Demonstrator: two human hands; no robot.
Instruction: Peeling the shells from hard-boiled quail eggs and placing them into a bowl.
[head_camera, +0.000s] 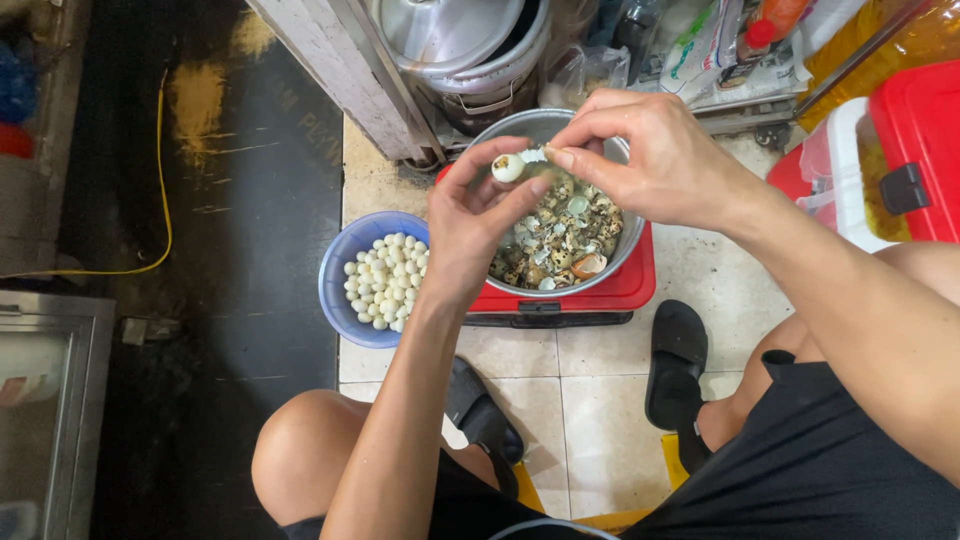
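Small egg (509, 168) sits pinched in the left hand (480, 225), thumb and fingertips clamped round its lower half, held right over the metal bowl (610, 150). Right hand (655, 160), at 3 o'clock from the egg, has thumb and forefinger closed on a flake of shell (534, 156) hanging off the egg's top. Both grips together, neither slack.

Handling, as I judge it: egg is very light, soft and springy once bare, and wet-slick where the shell is off. Squeeze hard and it splits. Best hold is where the left hand has it, cupped low round the still-shelled end, light pressure only. Shell is brittle and thin; take it at a lifted edge with the fingertips.

Metal bowl holds speckled shell scraps, sits on a red box (600, 295). Blue bowl (345, 255) of peeled white eggs (388, 280) at 9 o'clock from the metal bowl, touching or just beside the box, all on the tiled floor (600, 400). Black sandals (678, 362) at 6 o'clock.
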